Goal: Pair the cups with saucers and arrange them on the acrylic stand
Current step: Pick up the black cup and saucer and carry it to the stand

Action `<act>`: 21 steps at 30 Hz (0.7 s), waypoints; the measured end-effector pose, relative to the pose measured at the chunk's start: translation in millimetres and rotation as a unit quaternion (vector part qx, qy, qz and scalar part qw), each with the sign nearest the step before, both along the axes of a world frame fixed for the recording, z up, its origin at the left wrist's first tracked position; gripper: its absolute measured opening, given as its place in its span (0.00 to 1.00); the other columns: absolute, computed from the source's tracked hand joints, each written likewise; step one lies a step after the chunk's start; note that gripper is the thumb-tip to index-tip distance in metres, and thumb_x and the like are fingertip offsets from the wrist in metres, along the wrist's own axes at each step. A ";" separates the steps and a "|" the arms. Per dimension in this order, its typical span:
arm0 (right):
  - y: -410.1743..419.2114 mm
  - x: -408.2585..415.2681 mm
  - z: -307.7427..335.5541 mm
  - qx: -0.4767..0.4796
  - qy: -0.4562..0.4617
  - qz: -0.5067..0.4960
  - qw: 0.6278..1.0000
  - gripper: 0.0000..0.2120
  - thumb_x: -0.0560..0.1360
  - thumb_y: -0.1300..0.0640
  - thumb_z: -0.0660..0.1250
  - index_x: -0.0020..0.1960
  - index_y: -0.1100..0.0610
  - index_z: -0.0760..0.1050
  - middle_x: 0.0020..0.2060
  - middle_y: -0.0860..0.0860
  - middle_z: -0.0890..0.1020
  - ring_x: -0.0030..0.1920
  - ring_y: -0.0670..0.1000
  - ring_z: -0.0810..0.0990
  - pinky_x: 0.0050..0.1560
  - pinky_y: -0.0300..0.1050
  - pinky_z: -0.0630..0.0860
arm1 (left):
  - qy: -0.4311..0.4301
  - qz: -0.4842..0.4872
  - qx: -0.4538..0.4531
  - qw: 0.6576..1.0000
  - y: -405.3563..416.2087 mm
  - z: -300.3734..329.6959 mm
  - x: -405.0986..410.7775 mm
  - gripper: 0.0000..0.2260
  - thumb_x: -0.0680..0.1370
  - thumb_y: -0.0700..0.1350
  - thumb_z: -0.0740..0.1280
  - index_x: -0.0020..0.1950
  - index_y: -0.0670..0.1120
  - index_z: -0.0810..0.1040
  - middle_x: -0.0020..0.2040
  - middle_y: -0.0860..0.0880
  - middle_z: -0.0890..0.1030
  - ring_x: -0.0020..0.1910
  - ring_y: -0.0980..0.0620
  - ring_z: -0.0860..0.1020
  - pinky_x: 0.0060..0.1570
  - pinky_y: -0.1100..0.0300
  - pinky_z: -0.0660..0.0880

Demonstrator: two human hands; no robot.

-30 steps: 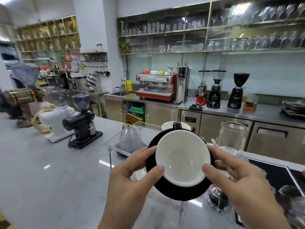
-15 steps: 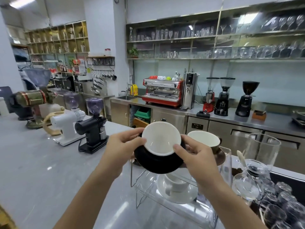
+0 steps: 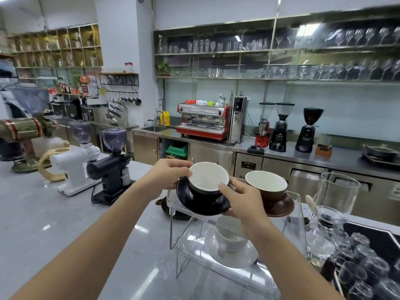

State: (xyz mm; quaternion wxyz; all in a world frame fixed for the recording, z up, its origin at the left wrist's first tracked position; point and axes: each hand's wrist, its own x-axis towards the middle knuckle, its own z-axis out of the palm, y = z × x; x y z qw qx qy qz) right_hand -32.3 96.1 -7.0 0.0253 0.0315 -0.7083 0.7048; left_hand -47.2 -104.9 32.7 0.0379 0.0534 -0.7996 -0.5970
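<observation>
**Black cup and saucer arriving at the stand's top shelf**

On the grey tabletop [image 3: 54, 215], a white electric coffee grinder [image 3: 74, 163] and a black electric coffee grinder [image 3: 112, 167] stand at the left, clear of the work. The left hand [image 3: 167, 174] pinches the far-left rim of the black round saucer [image 3: 201, 202], its grip clenched on it. The black cup with white inside [image 3: 207, 179] sits on that saucer, tilted slightly. The right hand [image 3: 242, 198] grasps the saucer's near-right edge, thumb by the cup rim. The pair hovers at the left of the clear acrylic two-tier stand [image 3: 297, 213], just beside the brown cup on its brown saucer [image 3: 270, 191]. A white cup and saucer [image 3: 231, 241] occupies the lower tier. Judged step: placing. Next, level the saucer, lower it flat, and release without nudging the brown set.
</observation>
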 end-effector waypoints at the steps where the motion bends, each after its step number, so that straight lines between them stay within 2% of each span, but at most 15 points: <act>1: 0.4 -0.8 0.7 0.004 -0.008 0.001 1.000 0.14 0.77 0.58 0.69 0.62 0.51 0.82 0.49 0.48 0.86 0.55 0.57 0.83 0.54 0.61 0.82 | -0.006 -0.007 -0.002 1.000 -0.5 -0.8 -3.6 0.12 0.77 0.38 0.70 0.57 0.50 0.86 0.49 0.45 0.87 0.43 0.51 0.83 0.43 0.61 0.80; 5: 2.4 -3.3 2.2 0.006 -0.034 -0.006 0.999 0.13 0.78 0.60 0.66 0.60 0.51 0.82 0.49 0.53 0.85 0.55 0.59 0.82 0.54 0.60 0.82 | -0.026 -0.028 -0.008 0.999 -3.7 -5.4 -13.8 0.12 0.76 0.38 0.70 0.56 0.50 0.86 0.50 0.44 0.86 0.44 0.49 0.83 0.49 0.57 0.82; 9: 2.3 -4.5 3.4 0.011 -0.043 0.005 0.999 0.13 0.78 0.60 0.65 0.60 0.53 0.82 0.51 0.52 0.85 0.56 0.59 0.82 0.53 0.59 0.83 | -0.037 -0.021 -0.022 0.999 -1.6 -5.8 -19.7 0.12 0.77 0.42 0.70 0.59 0.51 0.85 0.48 0.44 0.84 0.45 0.49 0.81 0.46 0.59 0.80; 14: 3.5 -3.4 4.2 0.015 -0.047 0.028 0.998 0.15 0.79 0.60 0.65 0.64 0.54 0.80 0.57 0.53 0.83 0.58 0.59 0.81 0.54 0.58 0.83 | -0.053 -0.007 -0.036 0.998 1.9 -1.2 -25.2 0.12 0.78 0.48 0.70 0.60 0.49 0.84 0.43 0.45 0.81 0.41 0.49 0.79 0.46 0.58 0.79; 16: 3.9 -3.2 4.0 0.008 -0.051 0.034 0.998 0.15 0.79 0.60 0.65 0.64 0.54 0.80 0.58 0.54 0.83 0.59 0.59 0.81 0.54 0.58 0.83 | -0.067 -0.005 -0.040 0.997 3.2 1.9 -27.3 0.13 0.78 0.48 0.70 0.60 0.46 0.83 0.40 0.45 0.81 0.38 0.49 0.79 0.42 0.59 0.78; 18: 5.3 -3.6 2.6 0.000 -0.058 0.042 0.997 0.14 0.78 0.61 0.65 0.62 0.53 0.81 0.59 0.54 0.82 0.60 0.60 0.80 0.54 0.57 0.82 | -0.082 0.002 -0.039 0.996 4.0 4.0 -29.5 0.14 0.77 0.49 0.71 0.60 0.44 0.82 0.38 0.44 0.80 0.36 0.49 0.79 0.39 0.59 0.77; 21: 7.6 -3.3 1.1 -0.011 -0.068 0.052 0.996 0.12 0.77 0.61 0.65 0.57 0.52 0.83 0.59 0.56 0.83 0.60 0.61 0.80 0.53 0.55 0.83 | -0.095 0.011 -0.031 0.995 6.6 4.5 -32.5 0.17 0.77 0.50 0.71 0.60 0.40 0.80 0.39 0.42 0.82 0.38 0.47 0.79 0.42 0.57 0.77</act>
